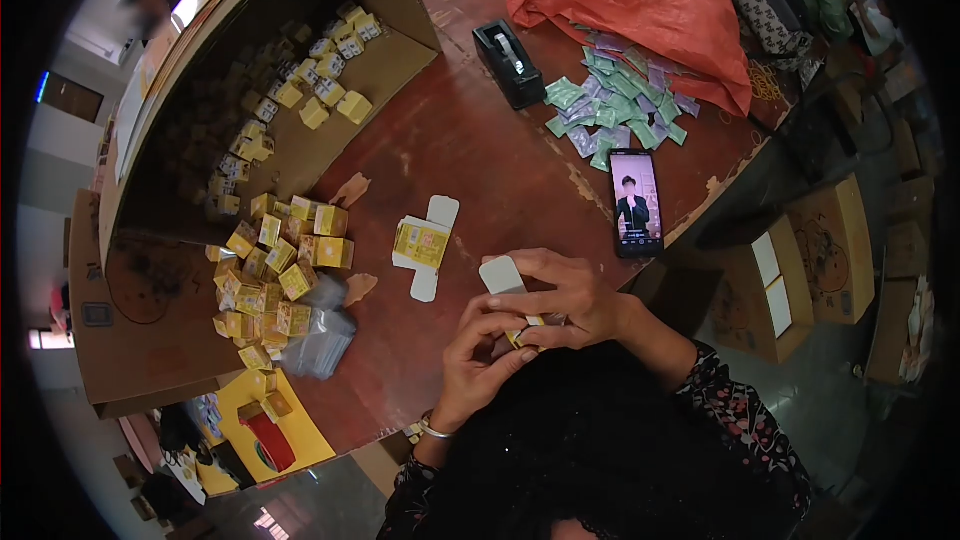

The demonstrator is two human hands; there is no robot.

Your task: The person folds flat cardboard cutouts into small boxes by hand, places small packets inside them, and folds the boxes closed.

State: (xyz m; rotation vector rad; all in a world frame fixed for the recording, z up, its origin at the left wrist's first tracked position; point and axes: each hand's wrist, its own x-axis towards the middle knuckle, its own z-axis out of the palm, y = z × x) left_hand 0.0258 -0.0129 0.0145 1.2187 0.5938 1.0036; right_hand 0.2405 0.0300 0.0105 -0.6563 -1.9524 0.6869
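Both hands meet at the near edge of the red table around a small yellow carton [503, 277], whose white flap sticks up. My left hand [482, 350] grips it from the left, with a bangle on the wrist. Closed on its other side is my right hand [575, 300], fingers bent over the top. Much of the carton is hidden behind the fingers. Just beyond my hands, a flat unfolded yellow carton [422, 245] with white flaps lies on the table. Many folded yellow cartons [298, 280] are heaped to the left.
A large cardboard box [400, 70] on its side holds more small cartons. Clear plastic bags [325, 340] lie by the heap. Farther back are a tape dispenser [508, 62], green and purple sachets [625, 95] and an orange-red bag [640, 20]. A phone [637, 205] lies near the right edge.
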